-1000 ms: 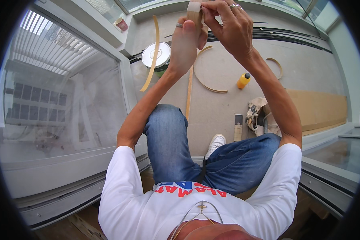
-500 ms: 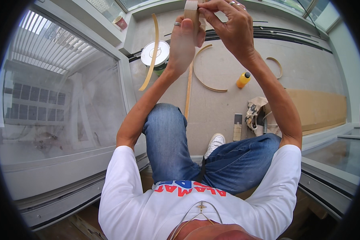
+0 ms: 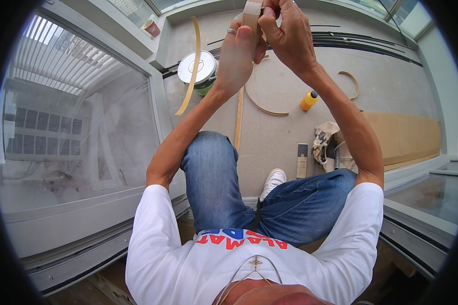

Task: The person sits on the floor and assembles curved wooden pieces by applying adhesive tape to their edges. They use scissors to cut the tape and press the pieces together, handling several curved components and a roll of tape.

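Observation:
Raised at the top centre, my left hand (image 3: 236,63) is wrapped round a wood-grain strip (image 3: 250,20), thumb along its face. A white piece (image 3: 253,8) covers the strip's upper end, which the frame edge cuts off. My right hand (image 3: 292,43) is beside it, thumb and fingers pinched close to the strip's right edge. A small dark bit shows at those fingertips, too small to name. Below my hands, a curved tan strip (image 3: 264,108) lies on the floor, partly hidden by my left hand. Another long tan strip (image 3: 194,56) crosses a white-lidded bucket (image 3: 207,67).
An orange bottle with a dark cap (image 3: 309,100) stands on the floor. Around it are a short curled strip (image 3: 356,84), a flat scraper-like tool (image 3: 302,160), a stained cloth bag (image 3: 326,140) and a cardboard box (image 3: 402,134). Dark rods (image 3: 351,43) lie farther back. A glass panel (image 3: 81,117) borders the left.
My left hand and the wood-grain strip have shifted slightly right. My right hand has moved slightly left, its fingers now bunched more tightly against the strip's edge.

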### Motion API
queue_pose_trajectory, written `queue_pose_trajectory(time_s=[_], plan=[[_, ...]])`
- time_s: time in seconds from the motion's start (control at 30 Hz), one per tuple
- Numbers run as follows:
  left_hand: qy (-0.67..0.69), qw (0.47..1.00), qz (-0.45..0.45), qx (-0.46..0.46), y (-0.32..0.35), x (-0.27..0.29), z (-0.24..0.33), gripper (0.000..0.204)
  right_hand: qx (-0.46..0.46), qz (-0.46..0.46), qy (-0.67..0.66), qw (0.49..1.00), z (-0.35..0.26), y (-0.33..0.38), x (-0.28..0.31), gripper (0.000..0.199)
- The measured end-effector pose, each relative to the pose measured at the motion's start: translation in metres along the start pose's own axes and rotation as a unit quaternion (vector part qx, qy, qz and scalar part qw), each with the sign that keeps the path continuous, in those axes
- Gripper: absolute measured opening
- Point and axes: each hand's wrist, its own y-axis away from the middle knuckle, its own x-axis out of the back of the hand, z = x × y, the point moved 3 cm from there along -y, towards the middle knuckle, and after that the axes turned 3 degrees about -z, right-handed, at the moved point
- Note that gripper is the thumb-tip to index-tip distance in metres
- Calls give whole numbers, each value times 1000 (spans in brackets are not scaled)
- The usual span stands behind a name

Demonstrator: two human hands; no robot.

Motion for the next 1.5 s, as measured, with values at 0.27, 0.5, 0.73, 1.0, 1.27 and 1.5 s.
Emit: queue_pose_trajectory(time_s=[0.27,0.5,0.73,1.0,1.27,1.5], plan=[[74,997,34,4,-1,-1,4,71,-251,20,-367,896,-13,10,-17,24],[137,990,6,-16,-1,4,-7,54,-261,-23,-562,785,20,20,-29,20],[149,988,49,11,2,18,-10,51,-261,-40,-559,786,15,24,-28,25],[120,991,59,16,5,24,-12,49,-243,-155,-418,861,12,25,-32,37],[138,987,65,45,7,31,-18,51,-255,-210,-435,838,25,26,-38,32],[71,996,59,10,12,47,-19,50,-311,-300,-341,835,40,30,-23,41]])
